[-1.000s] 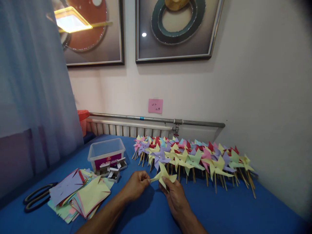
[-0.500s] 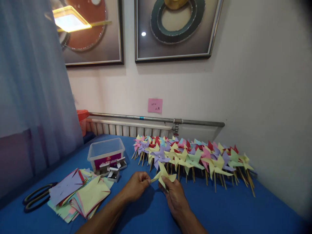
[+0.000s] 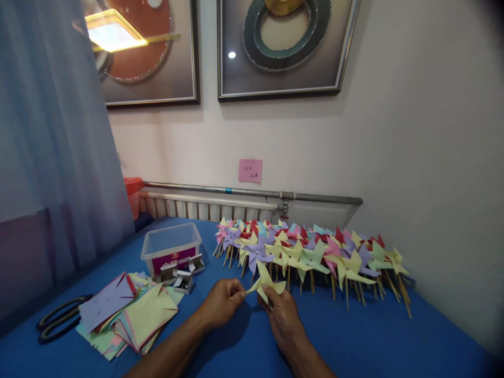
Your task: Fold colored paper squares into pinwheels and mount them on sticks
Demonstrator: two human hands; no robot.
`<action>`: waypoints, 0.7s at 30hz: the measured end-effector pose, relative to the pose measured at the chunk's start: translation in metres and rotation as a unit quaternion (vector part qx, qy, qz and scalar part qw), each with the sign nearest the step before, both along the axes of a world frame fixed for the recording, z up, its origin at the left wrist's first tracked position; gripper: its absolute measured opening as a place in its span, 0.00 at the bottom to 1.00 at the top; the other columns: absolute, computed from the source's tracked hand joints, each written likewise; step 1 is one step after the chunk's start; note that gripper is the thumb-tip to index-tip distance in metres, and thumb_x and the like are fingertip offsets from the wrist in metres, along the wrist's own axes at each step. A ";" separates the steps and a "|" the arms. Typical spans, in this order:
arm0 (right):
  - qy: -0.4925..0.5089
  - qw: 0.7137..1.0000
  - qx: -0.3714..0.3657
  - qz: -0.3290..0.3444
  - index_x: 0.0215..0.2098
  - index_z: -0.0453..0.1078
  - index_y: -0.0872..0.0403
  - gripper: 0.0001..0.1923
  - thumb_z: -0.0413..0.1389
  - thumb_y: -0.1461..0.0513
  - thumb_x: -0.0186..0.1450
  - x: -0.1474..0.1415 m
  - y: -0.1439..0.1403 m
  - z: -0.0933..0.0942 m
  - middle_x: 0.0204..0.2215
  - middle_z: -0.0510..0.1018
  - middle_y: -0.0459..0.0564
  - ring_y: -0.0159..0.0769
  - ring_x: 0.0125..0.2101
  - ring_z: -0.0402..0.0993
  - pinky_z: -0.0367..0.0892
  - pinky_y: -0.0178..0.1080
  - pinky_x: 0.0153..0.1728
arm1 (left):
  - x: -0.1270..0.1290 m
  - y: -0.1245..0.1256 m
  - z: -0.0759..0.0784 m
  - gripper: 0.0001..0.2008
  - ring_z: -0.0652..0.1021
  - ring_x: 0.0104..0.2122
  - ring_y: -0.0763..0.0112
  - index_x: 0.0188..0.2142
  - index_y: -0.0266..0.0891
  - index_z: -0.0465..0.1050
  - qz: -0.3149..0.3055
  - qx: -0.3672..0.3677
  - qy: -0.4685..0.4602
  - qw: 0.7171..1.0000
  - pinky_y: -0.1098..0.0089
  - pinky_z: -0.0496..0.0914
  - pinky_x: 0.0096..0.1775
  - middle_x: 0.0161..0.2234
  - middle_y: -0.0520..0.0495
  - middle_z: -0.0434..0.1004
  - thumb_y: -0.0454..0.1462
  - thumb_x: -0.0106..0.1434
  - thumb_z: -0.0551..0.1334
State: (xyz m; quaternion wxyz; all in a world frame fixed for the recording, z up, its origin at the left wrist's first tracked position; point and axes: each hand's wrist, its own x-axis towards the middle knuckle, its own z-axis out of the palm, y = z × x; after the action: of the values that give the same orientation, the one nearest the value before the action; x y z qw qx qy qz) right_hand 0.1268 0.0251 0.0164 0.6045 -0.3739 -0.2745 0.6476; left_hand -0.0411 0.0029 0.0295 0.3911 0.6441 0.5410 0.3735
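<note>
A pale yellow paper pinwheel [image 3: 265,274] is held between my two hands above the blue table cover. My right hand [image 3: 284,317] is closed on it, thumb over the paper near its middle. The fingers of my left hand [image 3: 223,303] pinch the tip of its left blade. No stick shows on this pinwheel; its underside is hidden by my right hand. Just beyond my hands stands a dense row of finished pinwheels [image 3: 292,255] in yellow, purple, green, pink, red and blue, on thin wooden sticks.
On the left lie slit paper squares [image 3: 151,315] in loose piles, with black-handled scissors [image 3: 59,324] beside them. Small open boxes [image 3: 183,282] of metal bits sit before a clear plastic tub [image 3: 171,239]. A pipe [image 3: 197,186] and radiator [image 3: 214,211] run along the wall.
My left hand has shifted slightly right and its fingers have turned, so the left blade looks narrower and more twisted. My right hand has hardly moved.
</note>
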 end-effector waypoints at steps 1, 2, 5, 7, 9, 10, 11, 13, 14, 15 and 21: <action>0.003 1.000 0.001 -0.001 0.27 0.76 0.52 0.19 0.75 0.61 0.38 0.000 0.000 0.000 0.26 0.82 0.44 0.37 0.31 0.77 0.73 0.38 0.35 | 0.000 0.000 -0.001 0.10 0.62 0.23 0.74 0.28 0.39 0.67 0.001 0.006 0.002 1.000 0.71 0.54 0.28 0.22 0.57 0.60 0.43 0.61 0.58; 0.006 1.000 0.002 -0.003 0.27 0.76 0.52 0.19 0.75 0.62 0.38 0.000 0.000 0.001 0.27 0.82 0.44 0.37 0.31 0.77 0.73 0.38 0.36 | 0.001 0.000 -0.002 0.10 0.62 0.23 0.74 0.29 0.39 0.67 0.000 0.012 0.003 1.000 0.71 0.54 0.28 0.22 0.57 0.61 0.43 0.61 0.58; 0.011 1.000 0.006 -0.010 0.27 0.74 0.51 0.20 0.75 0.63 0.38 0.000 -0.001 0.002 0.27 0.83 0.43 0.38 0.31 0.78 0.74 0.38 0.36 | 0.001 -0.001 -0.003 0.09 0.62 0.24 0.74 0.29 0.39 0.67 -0.003 0.024 0.010 1.000 0.71 0.55 0.28 0.22 0.57 0.61 0.42 0.61 0.57; 0.011 1.000 0.004 -0.015 0.27 0.74 0.51 0.20 0.74 0.63 0.38 0.000 -0.001 0.003 0.27 0.82 0.42 0.39 0.32 0.78 0.74 0.38 0.35 | 0.002 -0.002 -0.002 0.08 0.63 0.24 0.74 0.29 0.39 0.67 -0.004 0.025 0.017 1.000 0.72 0.55 0.28 0.22 0.56 0.62 0.41 0.61 0.57; 0.009 1.000 0.004 -0.016 0.28 0.74 0.50 0.20 0.74 0.63 0.39 0.001 -0.001 0.003 0.27 0.82 0.43 0.40 0.32 0.79 0.73 0.38 0.34 | 0.002 -0.002 -0.001 0.08 0.63 0.24 0.74 0.29 0.39 0.68 -0.002 0.024 0.019 1.000 0.72 0.55 0.28 0.22 0.56 0.62 0.40 0.61 0.57; 0.009 1.000 0.004 -0.015 0.27 0.73 0.50 0.19 0.74 0.63 0.39 0.001 -0.001 0.003 0.27 0.83 0.43 0.40 0.33 0.79 0.73 0.38 0.34 | 0.002 -0.002 -0.001 0.08 0.63 0.24 0.74 0.29 0.39 0.68 0.000 0.022 0.018 1.000 0.72 0.54 0.28 0.22 0.56 0.61 0.40 0.61 0.57; 0.010 1.000 0.005 -0.012 0.27 0.73 0.50 0.19 0.74 0.63 0.39 0.001 -0.001 0.003 0.28 0.83 0.44 0.40 0.33 0.79 0.73 0.38 0.34 | 0.002 -0.002 0.000 0.08 0.62 0.24 0.74 0.29 0.39 0.68 0.005 0.022 0.017 1.000 0.72 0.54 0.28 0.22 0.56 0.61 0.40 0.61 0.57; 0.012 1.000 0.005 -0.007 0.27 0.74 0.51 0.19 0.74 0.63 0.39 0.001 -0.001 0.003 0.29 0.84 0.44 0.39 0.32 0.79 0.72 0.38 0.34 | 0.002 -0.002 0.001 0.08 0.63 0.24 0.74 0.29 0.39 0.68 0.020 0.025 0.017 0.999 0.72 0.55 0.28 0.22 0.56 0.61 0.40 0.61 0.57; 0.012 1.000 0.006 -0.005 0.27 0.74 0.51 0.19 0.74 0.63 0.39 0.001 -0.001 0.003 0.28 0.83 0.44 0.39 0.31 0.78 0.72 0.38 0.33 | 0.002 -0.002 0.002 0.08 0.63 0.24 0.74 0.28 0.39 0.68 0.032 0.028 0.018 0.999 0.72 0.55 0.28 0.22 0.56 0.62 0.39 0.61 0.57; 0.012 1.000 0.008 -0.004 0.27 0.75 0.51 0.18 0.74 0.63 0.39 0.001 -0.002 0.003 0.27 0.83 0.43 0.38 0.30 0.77 0.72 0.38 0.33 | 0.002 -0.002 0.003 0.07 0.64 0.24 0.74 0.28 0.39 0.68 0.043 0.031 0.020 0.998 0.72 0.56 0.28 0.22 0.55 0.62 0.39 0.61 0.57; 0.004 0.999 0.030 0.015 0.28 0.77 0.52 0.16 0.74 0.60 0.42 -0.001 -0.002 0.003 0.23 0.80 0.43 0.35 0.25 0.74 0.70 0.37 0.31 | 0.001 -0.003 0.009 0.08 0.63 0.24 0.74 0.27 0.39 0.68 0.041 0.003 0.014 0.999 0.72 0.55 0.28 0.21 0.56 0.61 0.40 0.60 0.57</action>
State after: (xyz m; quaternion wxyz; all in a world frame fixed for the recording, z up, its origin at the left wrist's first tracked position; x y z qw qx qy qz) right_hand 0.1263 0.0228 0.0197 0.6063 -0.3493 -0.2971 0.6498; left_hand -0.0403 0.0001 0.0384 0.3659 0.6281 0.5710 0.3817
